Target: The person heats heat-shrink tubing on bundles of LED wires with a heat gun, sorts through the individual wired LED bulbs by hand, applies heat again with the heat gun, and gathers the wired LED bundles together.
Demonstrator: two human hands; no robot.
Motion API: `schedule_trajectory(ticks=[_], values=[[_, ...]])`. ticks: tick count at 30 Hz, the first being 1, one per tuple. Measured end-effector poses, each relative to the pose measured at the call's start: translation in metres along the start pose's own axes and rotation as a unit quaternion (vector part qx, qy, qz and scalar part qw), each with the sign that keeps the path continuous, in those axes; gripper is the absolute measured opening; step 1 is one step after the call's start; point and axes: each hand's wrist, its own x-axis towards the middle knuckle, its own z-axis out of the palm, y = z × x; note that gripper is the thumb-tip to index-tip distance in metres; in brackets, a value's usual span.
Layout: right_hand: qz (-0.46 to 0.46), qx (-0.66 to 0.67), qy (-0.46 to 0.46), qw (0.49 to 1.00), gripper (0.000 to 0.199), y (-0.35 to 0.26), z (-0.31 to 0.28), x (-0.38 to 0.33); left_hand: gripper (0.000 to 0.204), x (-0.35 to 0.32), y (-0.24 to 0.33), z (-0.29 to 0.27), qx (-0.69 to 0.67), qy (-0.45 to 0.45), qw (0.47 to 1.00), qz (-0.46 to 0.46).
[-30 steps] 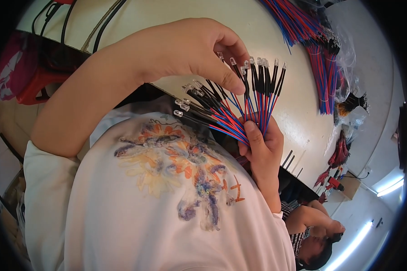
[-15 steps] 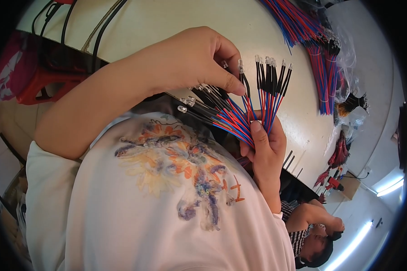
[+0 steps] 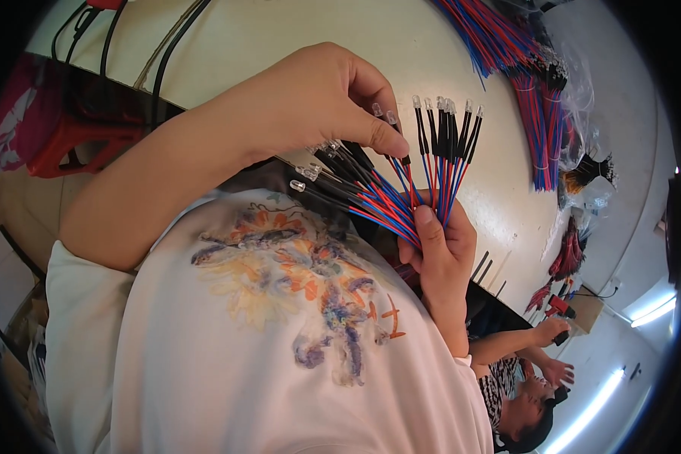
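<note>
In my right hand (image 3: 444,246) is a fanned bundle of LED lights with red and blue wires (image 3: 390,200), gripped at the wires with the thumb across them. Clear LED heads with black sleeves spread in two groups, one toward my shirt and one standing up at the right (image 3: 448,125). Between thumb and fingers, my left hand (image 3: 348,110) pinches an LED (image 3: 392,119) near its black sleeve, at the gap between the groups. Some of the left hand's fingers are hidden behind the LEDs.
More bundles of red and blue wired LEDs (image 3: 537,132) lie on the pale table (image 3: 265,38) at the far right, beside clear plastic bags (image 3: 579,98). Black cables (image 3: 175,60) cross the back left. A red stool (image 3: 91,144) stands left; another person (image 3: 518,393) sits lower right.
My left hand has shifted slightly left. One more LED now stands with the right-hand group, and other LEDs show by my left fingertips. The other person's arms have moved apart.
</note>
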Motion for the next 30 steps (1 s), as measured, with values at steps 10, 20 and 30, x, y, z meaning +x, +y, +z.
schedule_trajectory(ticks=[10, 20, 30], values=[[0.012, -0.056, -0.005, 0.998, 0.024, 0.001, 0.004, -0.002, 0.020, 0.003, 0.006, 0.004, 0.014, -0.066, 0.998, -0.005], [0.017, -0.081, -0.040, 0.996, 0.039, -0.005, 0.002, -0.003, 0.015, 0.002, 0.005, 0.004, 0.017, -0.050, 0.998, -0.027], [0.017, -0.097, -0.072, 0.992, 0.047, -0.001, 0.001, -0.002, 0.013, 0.005, 0.005, 0.004, 0.066, -0.036, 0.997, -0.014]])
